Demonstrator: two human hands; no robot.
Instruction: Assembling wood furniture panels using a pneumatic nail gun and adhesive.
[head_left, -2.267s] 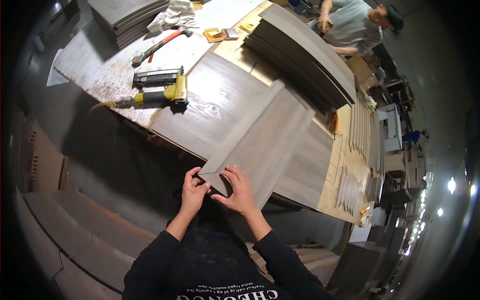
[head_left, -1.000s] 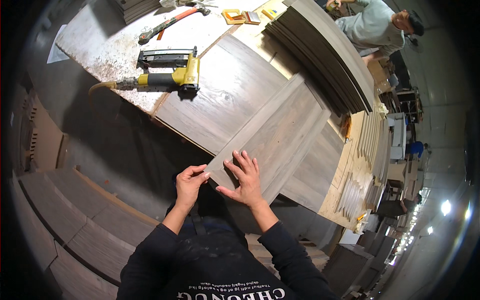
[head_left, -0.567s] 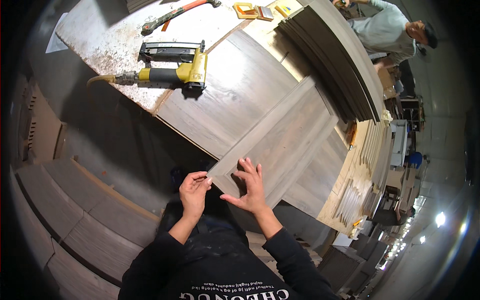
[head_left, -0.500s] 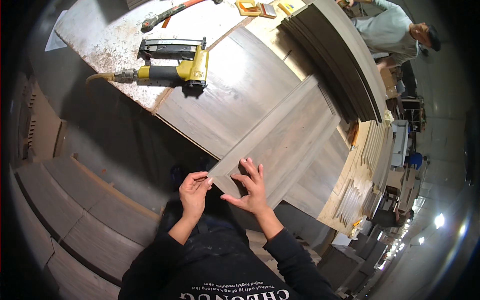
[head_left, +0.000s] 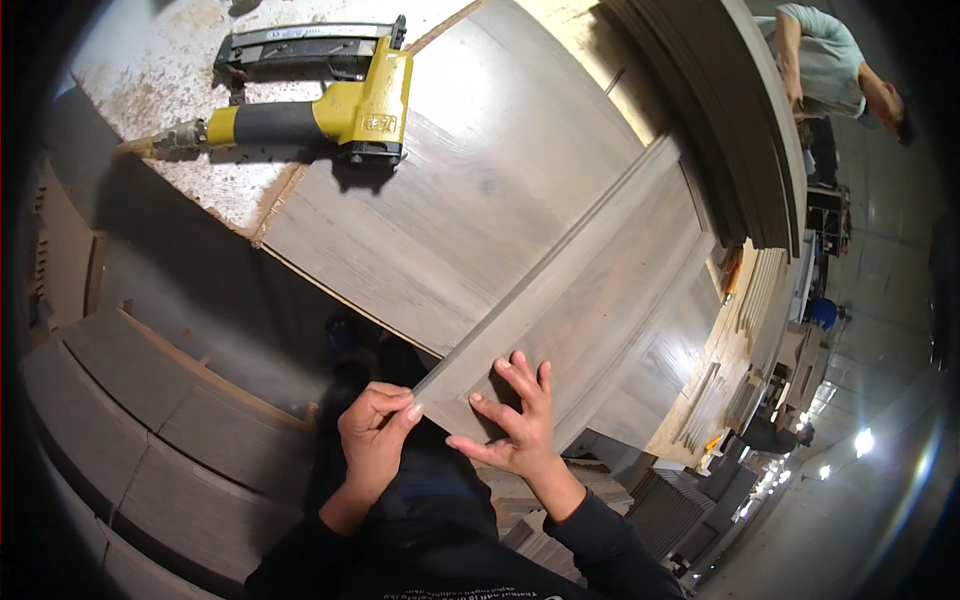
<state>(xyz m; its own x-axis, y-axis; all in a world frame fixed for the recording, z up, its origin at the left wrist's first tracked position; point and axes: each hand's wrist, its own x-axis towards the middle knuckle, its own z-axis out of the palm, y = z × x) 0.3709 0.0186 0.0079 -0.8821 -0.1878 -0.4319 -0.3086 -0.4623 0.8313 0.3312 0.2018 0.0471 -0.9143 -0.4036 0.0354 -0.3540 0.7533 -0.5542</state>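
A grey-brown wood-grain cabinet door [head_left: 600,290] with a raised frame lies slantwise, its near end reaching past the bench edge toward me. My left hand [head_left: 376,430] pinches the door's near left corner between thumb and fingers; whether something small is also between them I cannot tell. On the near end of the door rests my right hand [head_left: 520,425], fingers spread over the frame and recessed panel, thumb along the end edge. A yellow and black air nail gun [head_left: 330,110] lies on its side at the far left, its hose fitting pointing left.
Beneath the door is a wide wood-grain board [head_left: 450,180]. Curved dark panels [head_left: 720,120] are stacked at the far right, with a person [head_left: 825,65] beyond. An orange-handled tool [head_left: 733,270] and thin strips [head_left: 700,405] lie on the right. Boards [head_left: 215,420] are stacked at lower left.
My view has come closer to the bench, so the nail gun and door look larger. Both hands keep nearly the same hold at the door's near end. The person beyond has shifted posture.
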